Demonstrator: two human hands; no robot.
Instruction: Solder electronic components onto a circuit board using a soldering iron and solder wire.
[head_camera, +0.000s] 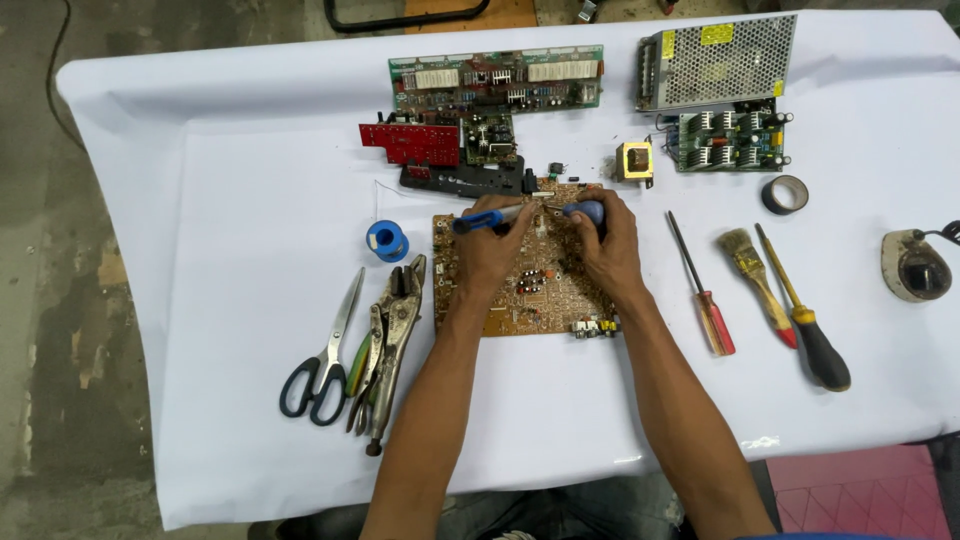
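- the brown circuit board (530, 290) lies flat near the middle of the white-covered table (250, 200), copper side up, with both hands resting on its upper half.
- the left hand (490, 250) is closed around a blue-handled tool (475, 222), which lies across the top of the board pointing right; its tip is too small to make out.
- the right hand (610, 245) is closed around a second blue handle (590, 210), held just beside the tip of the first tool near the board's upper edge.
- just left of the board sits a blue spool of solder wire (386, 241), with a thin strand running up from it.
- below the spool lie locking pliers (395, 335), a second pair of pliers with green and yellow grips (358, 365) and dark-handled scissors (325, 365), side by side.
- above the board lie a black panel (460, 181), a red circuit board (410, 143) and a long green circuit board (495, 80).
- a small transformer (634, 161) stands to the upper right of the hands, near a smaller green board with heat sinks (728, 141) and a perforated metal power supply case (715, 60).
- to the right of the board lie a red-handled screwdriver (703, 290), a small paintbrush (755, 275), a screwdriver with a yellow and black handle (805, 315) and a roll of black tape (785, 194).
- a soldering iron stand (915, 265) sits near the table's right edge.
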